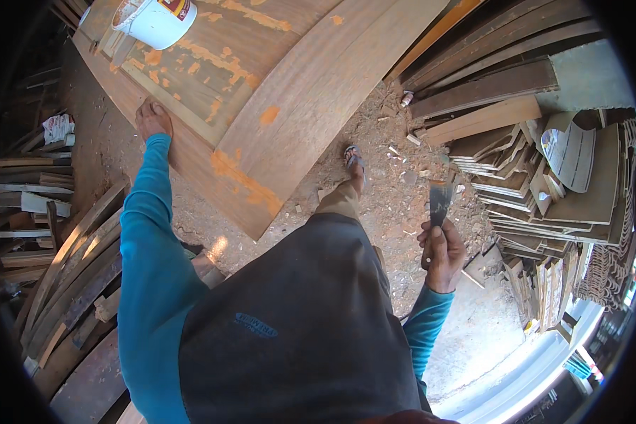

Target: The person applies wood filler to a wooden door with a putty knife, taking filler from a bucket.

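A wooden door panel [311, 92] slants across the upper part of the view, its brown face marked with patches of orange filler [237, 177]. My left hand [153, 119] lies on the panel's left edge, arm stretched out, fingers resting on the wood. To the right, away from the panel and over the littered ground, my right hand [444, 254] is closed around a putty knife [441, 201]. The knife's flat blade points upward and has some orange residue near its tip. A white bucket [159, 25] with a smeared rim stands on the panel's far left part.
Stacked boards and thin panels [544, 191] fill the right side. Long planks [495, 95] lie at the upper right. Curved timber pieces [74, 261] are piled at the left. Wood scraps and a small bottle [407, 98] lie on the dirt floor [396, 169].
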`<state>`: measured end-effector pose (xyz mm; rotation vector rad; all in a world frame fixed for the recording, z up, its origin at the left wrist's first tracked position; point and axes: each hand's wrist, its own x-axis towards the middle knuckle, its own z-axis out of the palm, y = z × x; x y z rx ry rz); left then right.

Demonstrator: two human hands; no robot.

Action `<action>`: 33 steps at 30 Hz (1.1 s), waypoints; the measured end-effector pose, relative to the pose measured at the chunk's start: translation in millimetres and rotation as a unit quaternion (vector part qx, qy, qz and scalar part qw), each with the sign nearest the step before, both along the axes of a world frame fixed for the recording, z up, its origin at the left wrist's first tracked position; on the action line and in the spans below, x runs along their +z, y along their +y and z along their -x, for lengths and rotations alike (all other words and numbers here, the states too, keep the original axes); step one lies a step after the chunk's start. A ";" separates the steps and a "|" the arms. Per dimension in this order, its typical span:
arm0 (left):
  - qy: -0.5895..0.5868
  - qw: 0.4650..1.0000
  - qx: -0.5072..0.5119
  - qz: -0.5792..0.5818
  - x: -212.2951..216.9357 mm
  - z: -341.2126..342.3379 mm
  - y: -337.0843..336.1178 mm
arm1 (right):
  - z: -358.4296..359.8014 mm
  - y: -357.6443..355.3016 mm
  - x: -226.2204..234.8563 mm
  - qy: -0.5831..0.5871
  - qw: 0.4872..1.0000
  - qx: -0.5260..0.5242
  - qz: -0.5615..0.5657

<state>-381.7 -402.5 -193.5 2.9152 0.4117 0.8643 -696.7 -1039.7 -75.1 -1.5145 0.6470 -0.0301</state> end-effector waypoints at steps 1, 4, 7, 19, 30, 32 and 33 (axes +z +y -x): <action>0.010 1.000 0.012 0.008 -2.0 4.0 4.0 | -20.9 -2.2 6.4 -0.010 0.999 0.032 -0.003; 0.018 0.998 0.050 0.016 5.5 10.4 2.3 | -72.0 -21.1 2.5 -0.015 0.994 0.100 -0.035; 0.051 0.991 0.120 0.024 18.1 8.8 -16.3 | -131.4 -53.2 -4.1 -0.014 0.989 0.147 -0.018; 0.077 0.958 0.258 0.103 -12.6 34.5 3.2 | -322.8 -60.1 -17.7 -0.026 0.982 0.185 -0.020; 0.118 0.931 0.331 0.102 0.3 26.7 -24.7 | -466.6 -80.9 -21.4 -0.083 0.949 0.294 0.079; 0.123 0.931 0.330 0.094 0.5 30.2 -22.4 | -476.7 -84.3 -24.4 -0.052 0.951 0.296 0.077; 0.124 0.929 0.333 0.101 1.1 30.2 -23.1 | -480.1 -84.2 -27.1 -0.043 0.951 0.298 0.071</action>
